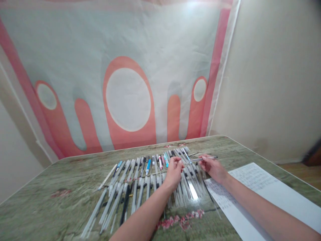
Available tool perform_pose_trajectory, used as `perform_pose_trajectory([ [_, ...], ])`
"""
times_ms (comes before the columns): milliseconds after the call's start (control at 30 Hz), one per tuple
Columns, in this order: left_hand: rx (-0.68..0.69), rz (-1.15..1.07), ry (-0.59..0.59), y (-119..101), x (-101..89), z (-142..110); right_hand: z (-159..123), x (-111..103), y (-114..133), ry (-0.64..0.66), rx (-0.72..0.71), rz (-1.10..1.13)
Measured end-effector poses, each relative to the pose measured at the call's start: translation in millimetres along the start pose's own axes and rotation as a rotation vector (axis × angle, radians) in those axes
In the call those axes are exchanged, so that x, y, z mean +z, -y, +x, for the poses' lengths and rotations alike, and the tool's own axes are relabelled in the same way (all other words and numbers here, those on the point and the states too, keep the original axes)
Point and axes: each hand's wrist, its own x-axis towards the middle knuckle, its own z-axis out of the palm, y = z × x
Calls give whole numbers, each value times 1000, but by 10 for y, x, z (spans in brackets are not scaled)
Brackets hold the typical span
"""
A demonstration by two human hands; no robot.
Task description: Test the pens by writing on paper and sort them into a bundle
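My right hand point(212, 168) is closed round a slim clear pen point(196, 160), held nearly level above the right end of the pen rows. To its left, my left hand point(175, 171) hovers over the rows with fingers curled together. Whether anything is pinched in those fingers is too small to make out. Beneath both hands lie two rows of disassembled-looking pens: clear barrels point(96, 209), dark caps and thin tubes. A blue-and-white pen point(148, 166) and a pink-and-white one point(160, 162) stand out in the back row. My left forearm covers part of the front row.
Written-on white paper point(271, 197) lies at the right, partly under my right forearm. The table point(32, 207) has a green marbled top with pink blossom prints. Behind it hangs a grey cloth point(160, 43) with red shapes. A plain wall point(271, 83) rises at the right.
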Motion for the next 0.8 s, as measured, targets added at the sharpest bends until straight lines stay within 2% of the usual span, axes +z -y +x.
perform_pose_trajectory([
  [100, 13, 40, 33, 19, 4, -17, -15, 27, -1, 46, 15, 53],
  [267, 62, 123, 75, 49, 5, -22, -49, 55, -7, 60, 13, 15],
  [600, 135, 267, 60, 11, 11, -49, -82, 102, 14, 72, 6, -64],
  [800, 143, 276, 57, -28, 17, -64, -94, 95, 12, 75, 9, -76],
])
